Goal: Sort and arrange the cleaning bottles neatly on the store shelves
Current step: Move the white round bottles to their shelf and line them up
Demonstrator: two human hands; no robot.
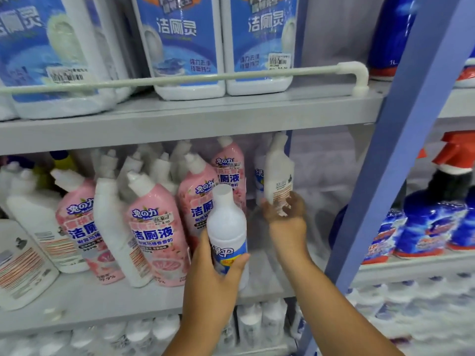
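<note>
Forearms reach up from below toward the middle grey shelf (77,299). Left of the left hand's grip stand pink plastic toilet-cleaner bottles with angled white caps (156,227), mixed with plain white ones turned back-side out. The left hand (216,276) wraps fingers and thumb round the lower body of a smooth white cylindrical bottle with a blue label and flat round cap (227,232), held upright just in front of the pink row. Right of that grip, the right hand (285,209) is raised with its palm turned up, its fingers curled round the base of a white angled-neck bottle with printed back label (279,173), lifted above the shelf. Further right rises a blue metal upright (401,150).
</note>
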